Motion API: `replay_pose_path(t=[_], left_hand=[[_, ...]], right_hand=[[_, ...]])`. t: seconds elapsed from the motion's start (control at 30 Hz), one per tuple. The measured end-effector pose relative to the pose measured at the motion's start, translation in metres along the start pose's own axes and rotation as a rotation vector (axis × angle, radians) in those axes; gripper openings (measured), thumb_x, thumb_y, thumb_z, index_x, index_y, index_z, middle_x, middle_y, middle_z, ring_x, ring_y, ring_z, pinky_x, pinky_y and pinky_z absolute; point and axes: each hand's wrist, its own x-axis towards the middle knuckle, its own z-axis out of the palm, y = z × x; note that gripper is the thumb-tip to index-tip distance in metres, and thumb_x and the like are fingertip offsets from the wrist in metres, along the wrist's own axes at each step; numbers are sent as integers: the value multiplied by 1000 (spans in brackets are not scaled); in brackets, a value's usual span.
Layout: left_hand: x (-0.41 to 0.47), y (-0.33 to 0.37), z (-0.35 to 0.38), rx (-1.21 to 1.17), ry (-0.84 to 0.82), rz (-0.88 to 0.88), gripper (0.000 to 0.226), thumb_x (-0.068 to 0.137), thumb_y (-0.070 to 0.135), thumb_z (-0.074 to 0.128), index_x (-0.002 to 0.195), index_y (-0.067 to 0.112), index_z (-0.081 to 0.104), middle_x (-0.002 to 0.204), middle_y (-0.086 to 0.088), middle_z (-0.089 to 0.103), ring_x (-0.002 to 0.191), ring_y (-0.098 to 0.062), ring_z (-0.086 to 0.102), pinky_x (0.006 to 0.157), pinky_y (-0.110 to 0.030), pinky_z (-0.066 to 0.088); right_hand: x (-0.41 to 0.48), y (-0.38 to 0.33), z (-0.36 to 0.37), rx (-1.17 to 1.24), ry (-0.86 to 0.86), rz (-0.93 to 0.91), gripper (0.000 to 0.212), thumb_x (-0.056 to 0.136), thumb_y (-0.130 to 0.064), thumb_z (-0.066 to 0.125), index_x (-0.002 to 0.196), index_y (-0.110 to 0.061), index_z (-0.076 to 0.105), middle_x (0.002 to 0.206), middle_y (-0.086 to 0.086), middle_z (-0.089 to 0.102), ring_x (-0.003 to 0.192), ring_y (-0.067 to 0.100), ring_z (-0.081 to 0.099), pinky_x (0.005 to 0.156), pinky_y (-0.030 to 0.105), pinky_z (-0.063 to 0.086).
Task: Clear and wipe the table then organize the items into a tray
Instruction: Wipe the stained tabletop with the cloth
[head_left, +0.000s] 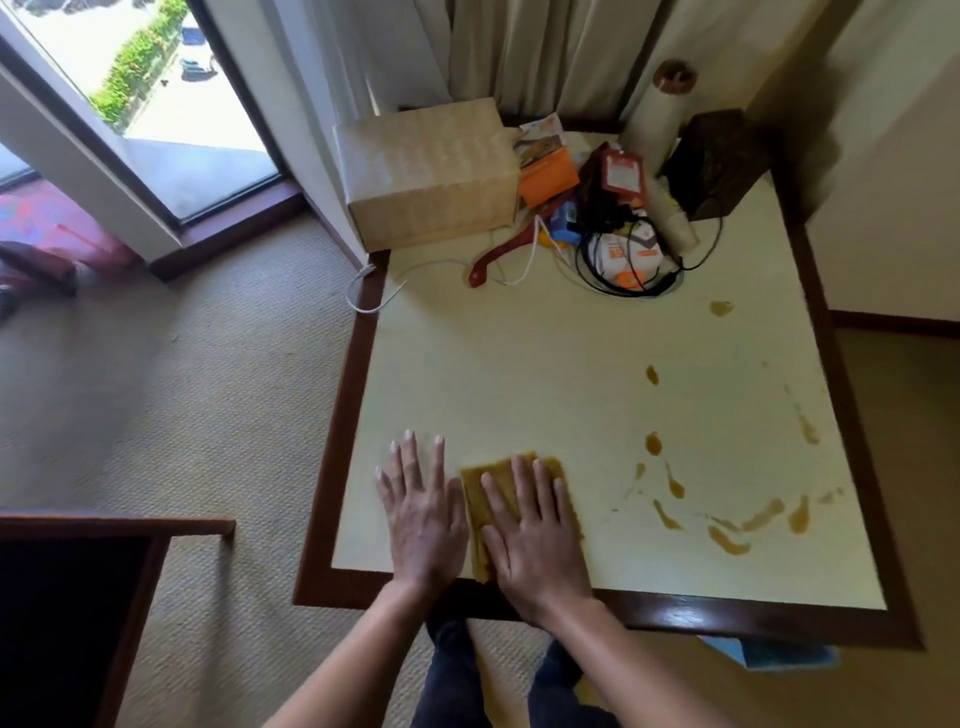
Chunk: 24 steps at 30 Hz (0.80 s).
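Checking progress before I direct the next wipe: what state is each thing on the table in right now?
Cloth: flat, under right hand.
Right hand: fingers straight, pressing cloth.
Left hand: flat on table, beside cloth.
Spills: brown, unwiped, right side.
Box: closed, far left corner.
Clutter pile: uncleared, far end.

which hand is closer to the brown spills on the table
Right. The right hand lies flat on the yellow cloth, the brown spills off to its right; the left hand lies flat on the table, left of the cloth, farther away.
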Motion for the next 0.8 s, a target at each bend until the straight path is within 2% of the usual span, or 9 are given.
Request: replay_pose_path(t=[0.17,0.33,0.4,0.47,0.63,0.7,0.8], left_hand=[[-22,53,36,61,-72,118,60,108,43,22,164,22,24,173,-13,3,160,-30,-6,128,-57,4],[-35,93,71,163,-128,126,65,108,48,17,166,21,4,172,-13,-6,159,-29,-13,127,-60,0],[-37,100,77,237,-131,130,68,108,51,18,165,20,3,172,-13,-7,159,-30,-13,127,-59,-2],[-35,100,78,282,-122,128,68,107,52,22,165,19,7,172,-14,-5,159,-33,-9,127,-60,0],[-38,102,79,333,-122,122,68,106,54,20,165,22,12,172,-15,-4,159,-33,-9,127,-60,1],[-37,102,78,342,-122,119,68,105,54,22,165,22,13,172,-15,-3,159,-33,-9,127,-60,1],[-35,104,77,361,-138,109,69,105,54,20,165,21,13,172,-15,-4,159,-33,-9,127,-60,0]], right_hand=[[-20,112,-15,-20,20,125,65,103,-56,18,162,-35,2,171,6,-11,156,32,-14,125,57,7],[-30,225,-37,-34,47,310,66,103,-57,6,162,-31,-4,170,8,-15,156,33,-16,125,56,5],[-27,234,-39,-29,55,358,67,102,-57,5,163,-28,-3,169,12,-15,155,35,-15,125,56,4],[-24,214,-35,2,78,368,68,103,-55,11,163,-26,2,169,15,-12,155,38,-13,125,57,2],[-49,167,-15,32,47,60,66,104,-53,24,163,-29,5,170,11,-9,156,34,-13,125,59,7],[-65,191,-18,8,40,22,66,104,-54,21,163,-31,2,170,8,-11,156,33,-13,125,58,9],[-85,256,-22,-24,63,151,65,104,-56,13,162,-33,-4,170,7,-14,156,32,-15,124,58,10]])
